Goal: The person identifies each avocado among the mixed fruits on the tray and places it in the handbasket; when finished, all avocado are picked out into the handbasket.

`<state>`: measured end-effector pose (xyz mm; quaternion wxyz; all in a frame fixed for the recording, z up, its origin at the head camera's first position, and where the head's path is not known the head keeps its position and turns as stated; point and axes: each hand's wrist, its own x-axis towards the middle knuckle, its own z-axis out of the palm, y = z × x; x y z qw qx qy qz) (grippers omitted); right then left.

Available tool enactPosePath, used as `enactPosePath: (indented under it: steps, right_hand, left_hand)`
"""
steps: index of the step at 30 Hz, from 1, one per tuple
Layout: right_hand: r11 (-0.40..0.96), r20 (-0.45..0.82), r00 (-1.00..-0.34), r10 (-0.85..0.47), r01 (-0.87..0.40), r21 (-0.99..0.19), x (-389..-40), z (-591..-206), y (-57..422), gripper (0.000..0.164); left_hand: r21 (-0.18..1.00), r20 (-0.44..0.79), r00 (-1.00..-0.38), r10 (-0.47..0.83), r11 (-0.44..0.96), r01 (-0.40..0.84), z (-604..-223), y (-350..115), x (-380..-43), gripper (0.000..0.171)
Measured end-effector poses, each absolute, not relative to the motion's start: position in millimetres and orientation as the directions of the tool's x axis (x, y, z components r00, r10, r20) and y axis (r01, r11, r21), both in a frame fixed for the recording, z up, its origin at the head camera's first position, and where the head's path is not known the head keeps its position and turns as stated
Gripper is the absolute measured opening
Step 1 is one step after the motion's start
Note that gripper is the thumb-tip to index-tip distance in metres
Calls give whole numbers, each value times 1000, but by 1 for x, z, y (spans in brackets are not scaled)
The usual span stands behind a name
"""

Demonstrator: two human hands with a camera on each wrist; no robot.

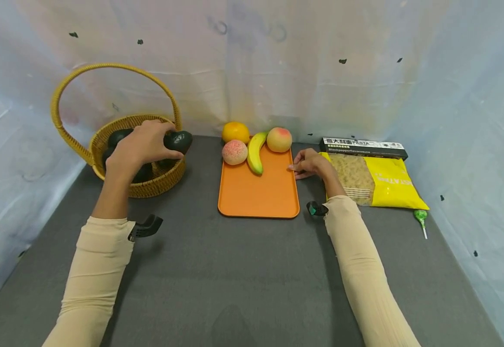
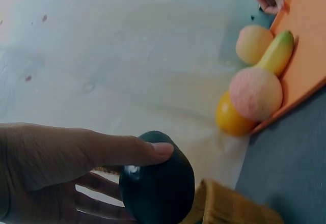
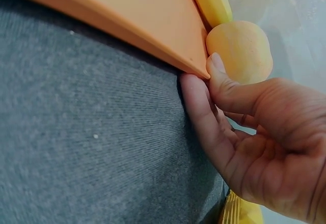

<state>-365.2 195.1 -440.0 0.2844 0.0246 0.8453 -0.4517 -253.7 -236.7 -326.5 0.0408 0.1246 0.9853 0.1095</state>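
My left hand [image 1: 142,142] grips a glossy dark green avocado [image 1: 179,141] above the right rim of a wicker basket [image 1: 162,185]. In the left wrist view the thumb lies across the avocado [image 2: 159,183]. More dark avocados [image 1: 143,172] sit inside the basket, partly hidden by the hand. My right hand [image 1: 311,164] pinches the right edge of an orange tray [image 1: 258,195], thumb on top and a finger against the underside of the rim. At the tray's far end lie a banana [image 1: 255,154], two peaches [image 1: 234,152] and an orange [image 1: 235,132].
Right of the tray lies a yellow pasta bag [image 1: 391,185], with a black pasta box [image 1: 364,148] behind it. A green lollipop [image 1: 421,219] lies at the bag's near right corner. The basket's tall handle [image 1: 113,66] arches over it. Pale sheeting [image 1: 278,82] stands behind the grey table [image 1: 234,270].
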Motion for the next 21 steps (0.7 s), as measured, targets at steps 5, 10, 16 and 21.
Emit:
enactPosePath:
  steps: [5, 10, 16, 21]
  right_hand:
    - [596, -517, -828, -216, 307, -742, -362, -434, 193, 22]
    - [595, -497, -840, -216, 290, -749, -365, -441, 196, 23]
    - [594, -471, -856, -212, 269, -758, -368, -449, 202, 26]
    - [601, -483, -850, -211, 277, -750, -369, -449, 202, 28]
  left_hand:
    - [220, -101, -970, 223, 955, 196, -333, -256, -256, 69]
    - [179, -207, -960, 189, 972, 153, -339, -268, -258, 76]
    - [151, -310, -930, 195, 976, 155, -349, -275, -260, 83]
    - [118, -345, -915, 209, 977, 178, -355, -279, -260, 79]
